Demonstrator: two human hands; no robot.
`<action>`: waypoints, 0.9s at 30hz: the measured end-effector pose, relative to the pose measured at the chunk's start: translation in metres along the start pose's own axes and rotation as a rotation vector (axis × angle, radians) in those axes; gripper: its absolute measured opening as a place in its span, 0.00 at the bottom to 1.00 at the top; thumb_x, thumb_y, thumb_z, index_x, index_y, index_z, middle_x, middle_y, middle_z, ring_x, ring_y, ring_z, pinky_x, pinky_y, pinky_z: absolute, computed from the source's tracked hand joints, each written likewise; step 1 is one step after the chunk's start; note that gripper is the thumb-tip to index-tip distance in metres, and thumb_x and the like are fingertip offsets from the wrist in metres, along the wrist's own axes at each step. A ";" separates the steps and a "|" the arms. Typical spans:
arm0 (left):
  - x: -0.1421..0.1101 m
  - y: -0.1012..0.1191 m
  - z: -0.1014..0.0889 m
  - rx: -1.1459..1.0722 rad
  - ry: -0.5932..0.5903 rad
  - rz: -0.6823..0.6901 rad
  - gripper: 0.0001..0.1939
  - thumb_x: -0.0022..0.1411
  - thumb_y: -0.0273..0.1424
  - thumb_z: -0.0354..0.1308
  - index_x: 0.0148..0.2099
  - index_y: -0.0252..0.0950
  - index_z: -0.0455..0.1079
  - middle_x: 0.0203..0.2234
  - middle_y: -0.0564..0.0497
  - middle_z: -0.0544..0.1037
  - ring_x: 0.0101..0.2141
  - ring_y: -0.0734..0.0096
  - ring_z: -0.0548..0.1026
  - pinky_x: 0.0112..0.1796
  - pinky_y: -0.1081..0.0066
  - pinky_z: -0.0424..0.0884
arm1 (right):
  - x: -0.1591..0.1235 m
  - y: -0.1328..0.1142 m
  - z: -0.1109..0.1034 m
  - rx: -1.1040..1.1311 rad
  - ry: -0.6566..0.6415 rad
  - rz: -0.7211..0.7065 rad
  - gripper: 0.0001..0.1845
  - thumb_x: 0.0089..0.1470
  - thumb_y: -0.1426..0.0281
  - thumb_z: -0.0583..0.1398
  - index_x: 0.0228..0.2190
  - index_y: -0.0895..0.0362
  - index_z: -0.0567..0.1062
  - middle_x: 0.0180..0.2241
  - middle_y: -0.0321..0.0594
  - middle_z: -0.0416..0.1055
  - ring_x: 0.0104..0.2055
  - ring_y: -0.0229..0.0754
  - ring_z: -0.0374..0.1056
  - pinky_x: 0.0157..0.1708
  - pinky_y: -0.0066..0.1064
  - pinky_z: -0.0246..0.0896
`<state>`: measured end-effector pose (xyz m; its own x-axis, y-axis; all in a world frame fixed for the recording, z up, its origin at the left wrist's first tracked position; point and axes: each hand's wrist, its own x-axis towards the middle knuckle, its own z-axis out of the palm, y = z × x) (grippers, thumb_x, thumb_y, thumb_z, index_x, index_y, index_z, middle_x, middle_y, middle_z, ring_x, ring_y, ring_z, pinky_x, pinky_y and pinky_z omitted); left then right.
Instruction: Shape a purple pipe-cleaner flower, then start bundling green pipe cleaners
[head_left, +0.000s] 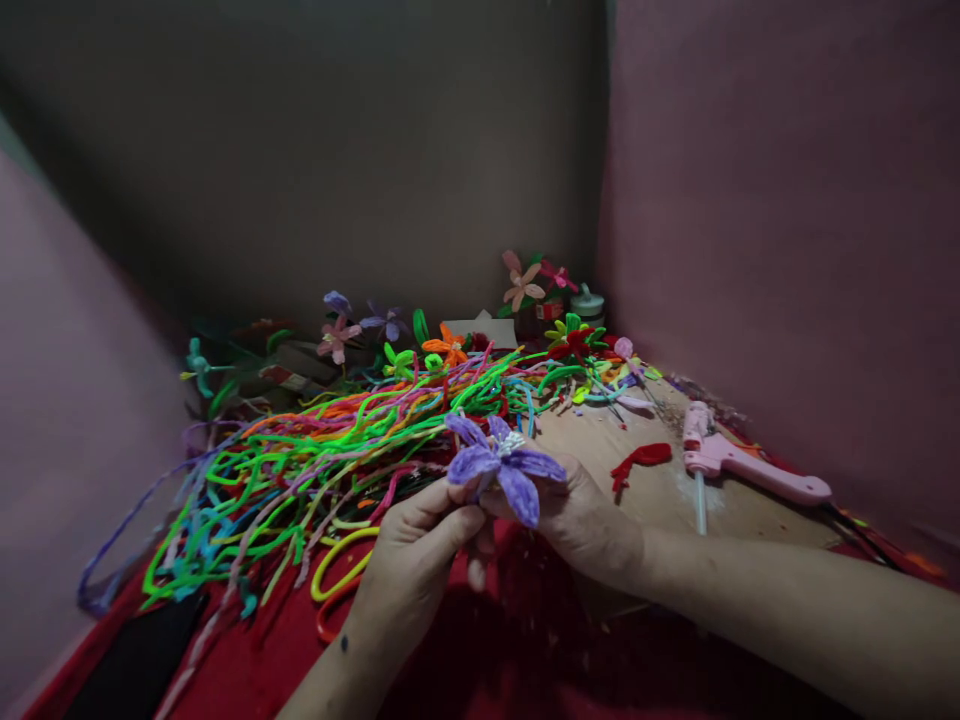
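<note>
A purple pipe-cleaner flower (501, 466) with a pale centre is held up in front of me, its petals spread. My left hand (421, 545) pinches it from the left, thumb and forefinger closed just under the petals. From the right, my right hand (592, 525) grips the same flower, its fingers partly hidden behind the petals. Beyond the left hand lies a big tangle of coloured pipe cleaners (337, 430). Scissors with yellow and red handle loops (341, 565) lie partly hidden behind my left hand.
On the right, a pink glue gun (750, 468) lies on a wooden board (600, 440), near a red pipe-cleaner piece (641, 460). Finished flowers (448, 346) and a lidded jar (587, 305) stand at the back. A black flat object (139, 660) lies at front left. Walls close both sides.
</note>
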<state>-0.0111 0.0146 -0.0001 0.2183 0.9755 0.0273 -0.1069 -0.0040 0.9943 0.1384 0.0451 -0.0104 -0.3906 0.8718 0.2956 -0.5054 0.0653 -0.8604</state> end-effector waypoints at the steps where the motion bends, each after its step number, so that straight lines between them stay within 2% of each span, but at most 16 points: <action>1: -0.001 0.000 0.001 0.064 0.037 0.017 0.05 0.56 0.30 0.58 0.31 0.34 0.70 0.18 0.56 0.71 0.16 0.80 0.66 0.19 0.79 0.63 | 0.000 0.000 0.001 0.015 0.021 0.019 0.17 0.40 0.65 0.69 0.34 0.56 0.75 0.29 0.33 0.70 0.30 0.35 0.64 0.35 0.29 0.59; 3: -0.002 -0.003 0.001 0.254 0.142 0.110 0.04 0.56 0.31 0.57 0.34 0.36 0.70 0.20 0.55 0.72 0.17 0.79 0.67 0.20 0.78 0.63 | 0.001 0.000 0.003 0.047 0.063 0.052 0.13 0.42 0.66 0.68 0.32 0.57 0.76 0.28 0.33 0.71 0.30 0.34 0.64 0.36 0.29 0.59; 6: -0.004 -0.009 -0.002 0.620 0.247 0.366 0.06 0.56 0.29 0.57 0.38 0.37 0.71 0.26 0.52 0.76 0.24 0.74 0.73 0.26 0.77 0.66 | 0.001 0.003 0.005 0.104 0.097 0.081 0.10 0.43 0.67 0.67 0.31 0.56 0.78 0.27 0.32 0.72 0.31 0.34 0.65 0.38 0.27 0.59; 8: -0.005 -0.013 -0.004 0.782 0.238 0.496 0.07 0.56 0.26 0.56 0.39 0.37 0.71 0.29 0.50 0.77 0.27 0.73 0.74 0.31 0.76 0.66 | 0.001 0.006 0.005 0.129 0.090 0.091 0.09 0.44 0.68 0.67 0.32 0.55 0.79 0.27 0.32 0.72 0.32 0.33 0.65 0.37 0.26 0.59; 10: -0.005 -0.014 -0.004 0.807 0.225 0.509 0.07 0.58 0.26 0.55 0.39 0.37 0.71 0.27 0.51 0.76 0.26 0.75 0.73 0.31 0.77 0.66 | 0.000 0.008 0.004 0.121 0.072 0.085 0.08 0.45 0.70 0.66 0.33 0.54 0.79 0.27 0.32 0.72 0.31 0.32 0.65 0.37 0.25 0.59; 12: -0.004 -0.014 -0.002 0.716 0.226 0.444 0.06 0.59 0.27 0.53 0.39 0.38 0.70 0.27 0.52 0.74 0.26 0.77 0.71 0.30 0.78 0.65 | 0.000 0.011 0.002 0.105 0.040 0.076 0.09 0.46 0.71 0.66 0.34 0.53 0.79 0.29 0.32 0.73 0.32 0.33 0.65 0.39 0.26 0.60; 15: -0.005 -0.008 0.003 0.466 0.237 0.279 0.04 0.60 0.30 0.54 0.37 0.38 0.70 0.26 0.54 0.70 0.24 0.79 0.66 0.26 0.80 0.62 | 0.001 0.010 0.000 0.107 -0.024 0.069 0.12 0.48 0.71 0.65 0.37 0.51 0.78 0.33 0.33 0.74 0.35 0.34 0.66 0.41 0.28 0.60; 20: -0.006 0.004 0.008 0.057 0.190 -0.026 0.07 0.56 0.35 0.58 0.33 0.36 0.67 0.16 0.60 0.60 0.17 0.84 0.53 0.17 0.83 0.50 | 0.003 0.003 0.001 0.071 -0.087 0.089 0.17 0.45 0.70 0.67 0.40 0.50 0.77 0.36 0.33 0.73 0.37 0.34 0.67 0.43 0.28 0.60; 27: -0.006 0.009 0.005 -0.194 0.050 -0.196 0.11 0.55 0.36 0.60 0.30 0.36 0.61 0.11 0.63 0.57 0.12 0.87 0.47 0.13 0.84 0.44 | 0.005 -0.002 -0.002 0.080 -0.084 0.139 0.14 0.45 0.67 0.66 0.38 0.51 0.79 0.31 0.34 0.74 0.31 0.33 0.66 0.39 0.28 0.60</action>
<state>-0.0082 0.0072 0.0092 0.2058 0.9630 -0.1738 -0.2523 0.2238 0.9414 0.1389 0.0505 -0.0079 -0.5221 0.8258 0.2130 -0.5005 -0.0945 -0.8605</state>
